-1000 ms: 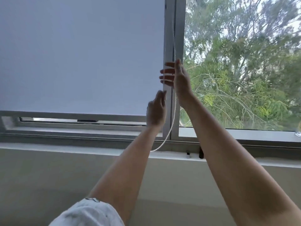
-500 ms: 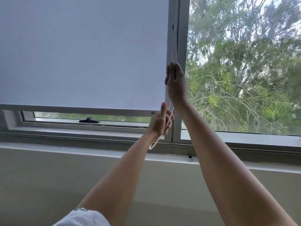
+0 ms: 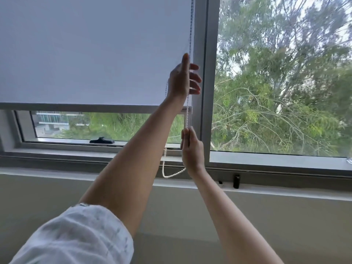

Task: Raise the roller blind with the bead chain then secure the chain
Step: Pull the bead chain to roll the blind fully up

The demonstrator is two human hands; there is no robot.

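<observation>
The white roller blind (image 3: 95, 54) covers most of the left window pane, and its bottom bar (image 3: 76, 108) hangs a little above the sill. The white bead chain (image 3: 187, 119) runs down the blind's right edge and ends in a loop (image 3: 171, 175) near the sill. My left hand (image 3: 182, 80) is raised beside the chain in front of the blind, fingers spread, gripping nothing. My right hand (image 3: 191, 149) is lower, pinched shut on the chain just below the bottom bar.
A grey vertical window frame (image 3: 206, 73) stands right of the chain. A black window handle (image 3: 102, 140) sits in the gap under the blind. A small black fitting (image 3: 236, 181) stands on the ledge (image 3: 285, 191) to the right. Trees fill the right pane.
The blind's bottom bar has risen, showing more glass beneath. My right hand came down with the chain. My left hand let go low down and moved up above the right hand.
</observation>
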